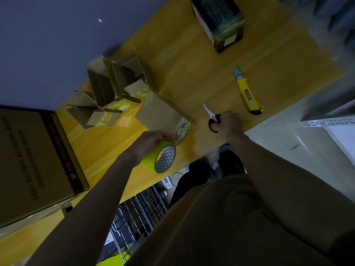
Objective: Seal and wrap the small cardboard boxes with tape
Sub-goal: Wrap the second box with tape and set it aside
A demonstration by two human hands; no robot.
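Yellow-green tape roll (pixel 160 157) gripped in the left hand (pixel 148 144), fingers curled round its rim, low over the wooden table (pixel 192 73). Strip of tape (pixel 180 131) stretched from the roll up to the small brown box (pixel 161 114), looks stuck on the box's near corner. Box flat on the table, just past the left hand, long side running up and to the left. Right hand (pixel 229 125) clenched on the black handles of the scissors (pixel 212 117), blades pointing up and left, toward the box. Scissors just to the right of the stretched strip, so the right hand nearer for the cut. Probably next: snip the strip between roll and box.

More small boxes (pixel 115 87) piled beyond, flaps open; inside not clear to see. Big brown carton (pixel 38 164) at the left edge, closed. Dark wrapped box (pixel 219 22) far up the table. Yellow knife (pixel 246 93) lying alone, right of the scissors, well apart from both hands.
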